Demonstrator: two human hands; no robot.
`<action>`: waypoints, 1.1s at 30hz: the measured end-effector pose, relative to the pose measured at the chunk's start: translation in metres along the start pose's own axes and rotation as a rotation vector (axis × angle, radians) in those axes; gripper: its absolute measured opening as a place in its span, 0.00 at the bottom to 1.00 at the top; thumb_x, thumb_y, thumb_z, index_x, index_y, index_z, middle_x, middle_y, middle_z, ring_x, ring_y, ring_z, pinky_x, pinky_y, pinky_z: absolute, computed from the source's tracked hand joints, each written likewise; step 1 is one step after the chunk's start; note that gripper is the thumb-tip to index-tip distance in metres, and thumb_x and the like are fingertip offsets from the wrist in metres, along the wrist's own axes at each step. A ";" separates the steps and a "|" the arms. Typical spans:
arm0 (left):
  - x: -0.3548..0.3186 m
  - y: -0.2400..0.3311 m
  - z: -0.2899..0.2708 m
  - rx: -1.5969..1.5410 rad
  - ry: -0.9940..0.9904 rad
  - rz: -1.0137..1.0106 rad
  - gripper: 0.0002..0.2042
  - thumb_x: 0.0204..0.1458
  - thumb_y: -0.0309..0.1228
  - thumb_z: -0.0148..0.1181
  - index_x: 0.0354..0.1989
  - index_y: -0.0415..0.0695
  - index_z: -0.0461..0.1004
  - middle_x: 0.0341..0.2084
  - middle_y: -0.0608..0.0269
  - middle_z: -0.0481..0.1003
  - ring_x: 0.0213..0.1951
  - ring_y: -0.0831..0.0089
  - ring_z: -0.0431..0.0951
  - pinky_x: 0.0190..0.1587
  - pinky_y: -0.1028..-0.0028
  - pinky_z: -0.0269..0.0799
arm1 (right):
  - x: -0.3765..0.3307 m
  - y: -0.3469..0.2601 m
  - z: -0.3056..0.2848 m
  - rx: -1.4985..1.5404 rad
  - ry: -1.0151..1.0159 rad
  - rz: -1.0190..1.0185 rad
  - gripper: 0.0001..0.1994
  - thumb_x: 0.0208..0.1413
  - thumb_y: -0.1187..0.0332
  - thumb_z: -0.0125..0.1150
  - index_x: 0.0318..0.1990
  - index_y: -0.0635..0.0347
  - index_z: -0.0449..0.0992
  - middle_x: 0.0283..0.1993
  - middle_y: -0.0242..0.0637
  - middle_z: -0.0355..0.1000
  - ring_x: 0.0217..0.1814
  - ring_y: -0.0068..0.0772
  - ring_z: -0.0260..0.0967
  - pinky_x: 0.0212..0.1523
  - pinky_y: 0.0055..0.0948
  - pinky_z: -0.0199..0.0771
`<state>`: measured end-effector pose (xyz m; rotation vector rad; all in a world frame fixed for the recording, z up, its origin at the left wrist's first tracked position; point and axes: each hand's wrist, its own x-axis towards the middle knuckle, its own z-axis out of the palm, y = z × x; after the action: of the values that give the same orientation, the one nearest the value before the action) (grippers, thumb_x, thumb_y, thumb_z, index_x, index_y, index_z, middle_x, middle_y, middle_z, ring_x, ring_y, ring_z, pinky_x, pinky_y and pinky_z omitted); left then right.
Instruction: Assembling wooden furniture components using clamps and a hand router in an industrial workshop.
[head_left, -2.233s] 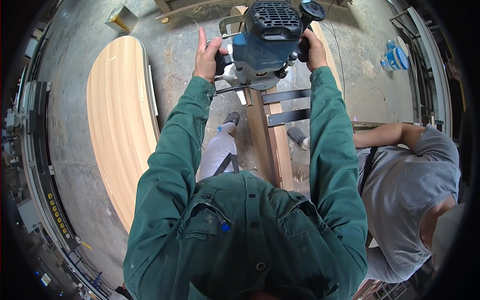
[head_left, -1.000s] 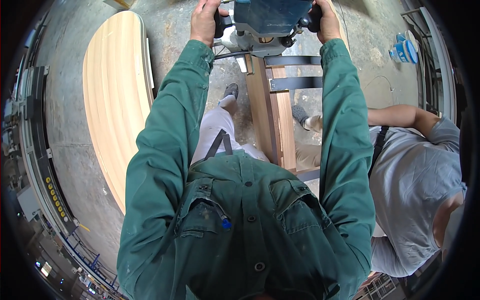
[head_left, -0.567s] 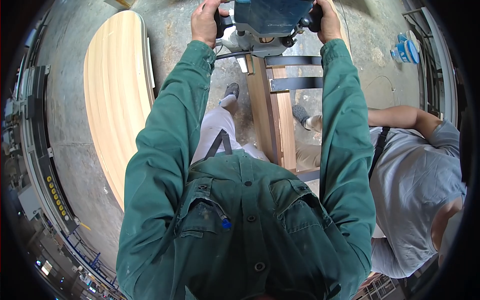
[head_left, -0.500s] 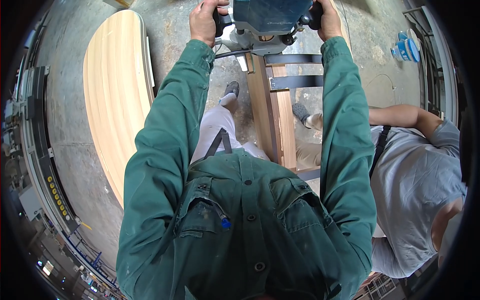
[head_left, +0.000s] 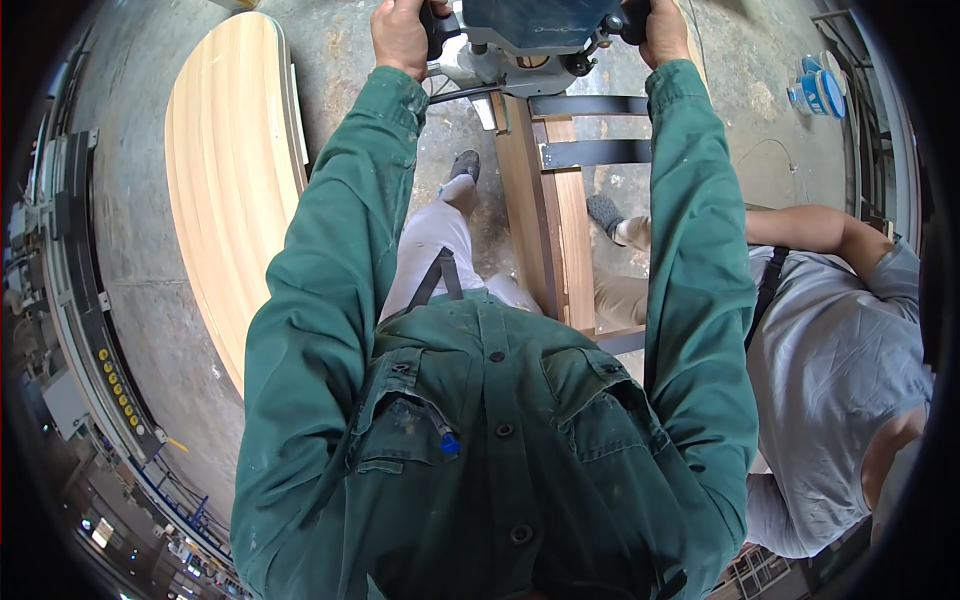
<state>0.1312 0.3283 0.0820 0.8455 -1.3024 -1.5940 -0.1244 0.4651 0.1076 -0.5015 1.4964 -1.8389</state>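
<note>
At the top edge of the head view, a blue and grey plunge router [head_left: 530, 28] sits on the far end of a wooden workpiece [head_left: 522, 200]. My left hand [head_left: 398, 40] is wrapped round its left black handle. On the opposite handle my right hand [head_left: 664, 36] is closed too. Both arms stretch forward in green sleeves. The workpiece is long and runs back toward my body, with a second, lighter wood strip [head_left: 573, 235] along its right side. Dark crossbars [head_left: 598, 152] extend to the right from it. The router's top and bit are out of sight.
A large curved wooden panel [head_left: 225, 150] lies on the left. Close on my right is a person in a grey shirt [head_left: 835, 360]. Blue and white tubs [head_left: 820, 92] stand at far right, by metal racking [head_left: 880, 110]. A long machine rail [head_left: 75, 280] borders the left side.
My hands and the router sit slightly higher in the view and a touch to the left for the left hand. Both hands keep their hold on the handles.
</note>
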 end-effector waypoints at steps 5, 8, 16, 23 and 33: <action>0.002 0.007 0.013 -0.075 0.018 -0.038 0.18 0.52 0.44 0.53 0.20 0.42 0.72 0.15 0.64 0.71 0.19 0.75 0.70 0.26 0.75 0.66 | 0.009 0.003 -0.010 0.310 -0.255 0.099 0.16 0.54 0.53 0.52 0.22 0.52 0.69 0.15 0.24 0.59 0.14 0.20 0.54 0.15 0.20 0.51; 0.003 0.011 0.012 -0.095 0.035 -0.018 0.16 0.51 0.43 0.54 0.20 0.43 0.71 0.15 0.64 0.70 0.19 0.75 0.70 0.26 0.75 0.67 | 0.000 -0.004 0.004 0.001 0.007 -0.008 0.16 0.54 0.52 0.52 0.21 0.52 0.69 0.15 0.24 0.58 0.14 0.19 0.54 0.15 0.20 0.51; 0.006 0.016 0.016 -0.017 0.026 0.055 0.16 0.51 0.42 0.55 0.20 0.43 0.71 0.14 0.64 0.69 0.18 0.75 0.69 0.25 0.74 0.68 | -0.002 -0.009 0.005 -0.028 0.019 -0.014 0.16 0.54 0.52 0.51 0.21 0.52 0.70 0.14 0.23 0.56 0.12 0.18 0.53 0.13 0.20 0.48; 0.011 0.018 0.017 -0.049 0.039 0.055 0.16 0.51 0.42 0.55 0.19 0.43 0.70 0.14 0.65 0.68 0.18 0.76 0.68 0.24 0.74 0.68 | -0.002 -0.011 0.013 -0.008 0.003 0.015 0.16 0.55 0.53 0.50 0.23 0.51 0.71 0.14 0.23 0.59 0.11 0.18 0.52 0.11 0.20 0.46; 0.029 0.008 0.006 -0.371 -0.195 0.008 0.18 0.51 0.45 0.55 0.18 0.44 0.70 0.13 0.66 0.67 0.17 0.77 0.67 0.24 0.76 0.65 | 0.011 -0.007 -0.001 0.640 -0.609 0.142 0.16 0.56 0.54 0.49 0.24 0.52 0.73 0.15 0.24 0.62 0.14 0.17 0.56 0.14 0.18 0.51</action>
<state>0.1164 0.3036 0.0922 0.4653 -1.0876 -1.8721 -0.1342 0.4587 0.1124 -0.5463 0.4906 -1.7139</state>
